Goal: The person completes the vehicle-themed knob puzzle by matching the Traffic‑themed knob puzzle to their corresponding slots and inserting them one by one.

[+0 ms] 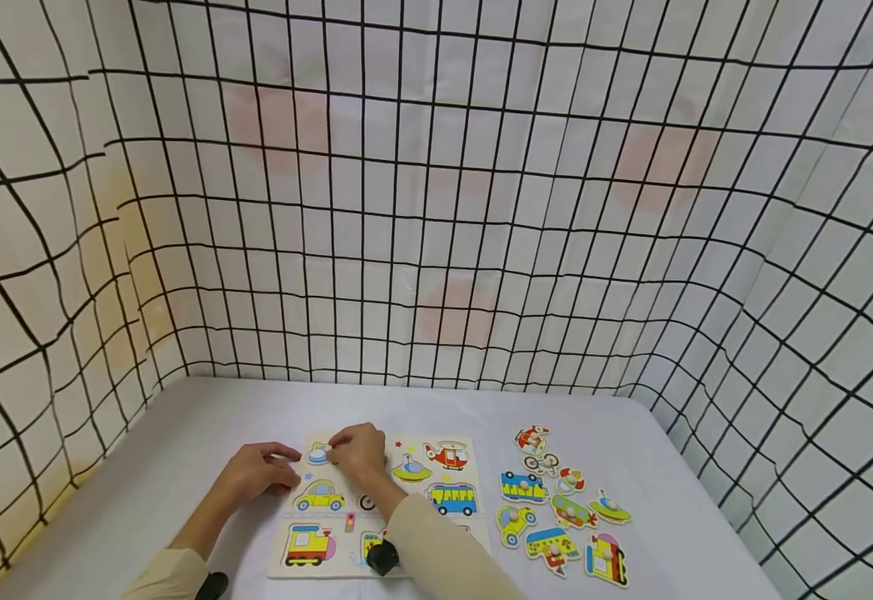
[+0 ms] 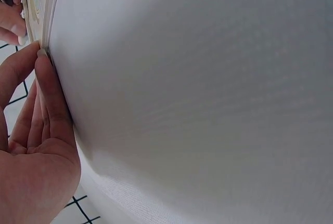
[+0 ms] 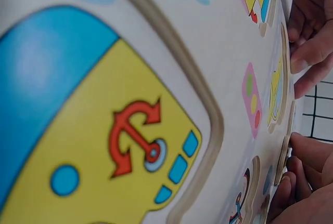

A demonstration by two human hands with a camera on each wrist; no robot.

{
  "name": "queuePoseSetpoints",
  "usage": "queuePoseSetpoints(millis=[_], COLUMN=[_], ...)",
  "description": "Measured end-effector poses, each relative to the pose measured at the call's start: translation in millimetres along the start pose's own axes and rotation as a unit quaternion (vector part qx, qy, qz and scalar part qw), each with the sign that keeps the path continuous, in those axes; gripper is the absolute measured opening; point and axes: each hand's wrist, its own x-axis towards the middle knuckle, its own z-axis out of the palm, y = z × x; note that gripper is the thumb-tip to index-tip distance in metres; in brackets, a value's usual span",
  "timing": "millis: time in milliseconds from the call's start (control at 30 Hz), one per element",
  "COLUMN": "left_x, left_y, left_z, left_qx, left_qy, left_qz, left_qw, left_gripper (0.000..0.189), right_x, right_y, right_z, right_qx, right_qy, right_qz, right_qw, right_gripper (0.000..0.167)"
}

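A wooden puzzle board (image 1: 376, 571) with printed vehicles lies flat on the table. At its left edge, my left hand (image 1: 252, 473) holds the rim, thumb and forefinger meeting there in the left wrist view. My right hand (image 1: 359, 450) is over the board's top left, pinching a small puzzle piece (image 1: 318, 454), blue and white, at the slot there; the fingers cover part of it. Printed on the board nearby are a yellow car (image 1: 320, 497), a flying saucer (image 1: 411, 469) and a helicopter (image 1: 447, 455). The right wrist view shows the printed ship (image 3: 140, 135) up close.
Right of the board lie several loose knobbed pieces, among them a blue bus (image 1: 522, 487), a yellow car piece (image 1: 515, 525), a flying saucer piece (image 1: 611, 507) and a train piece (image 1: 606, 560). A black wire grid (image 1: 421, 242) stands around the white table (image 1: 676, 508).
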Motion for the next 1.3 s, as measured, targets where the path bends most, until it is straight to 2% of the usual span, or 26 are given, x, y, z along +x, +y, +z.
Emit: queuePoseSetpoints(millis=[467,700,967,1167,1300], left_x=[-0.7,-1.2,-0.8,-1.7,-1.3], left_y=[2.2,2.7,2.5,2.2,1.8], left_z=[-1.0,0.4,-2.3,-3.8,-2.9], left_qx=[0.003,0.005,0.019,0.02,0.015], left_qy=[-0.003,-0.002,-0.005,-0.006,-0.01], left_qz=[0.01,0.004,0.006,0.013,0.016], left_qw=[0.9999,1.0,0.9998,0.9997,0.9997], left_gripper=[0.042,0.043,0.045,0.045,0.046], right_x=[-2.7,-2.8,-0.2,3.1,6.0], right_y=[1.0,0.6,-3.5,-0.7,6.9], right_z=[1.3,-4.2,-35.4,-73.3,-101.2], right_qx=[0.012,0.01,0.008,0.021,0.005], right_qy=[0.018,0.012,-0.018,-0.045,-0.036], right_qz=[-0.008,-0.005,-0.061,-0.1,-0.103], right_qw=[0.9997,0.9999,0.998,0.9937,0.994], right_gripper=[0.005,0.013,0.017,0.023,0.025])
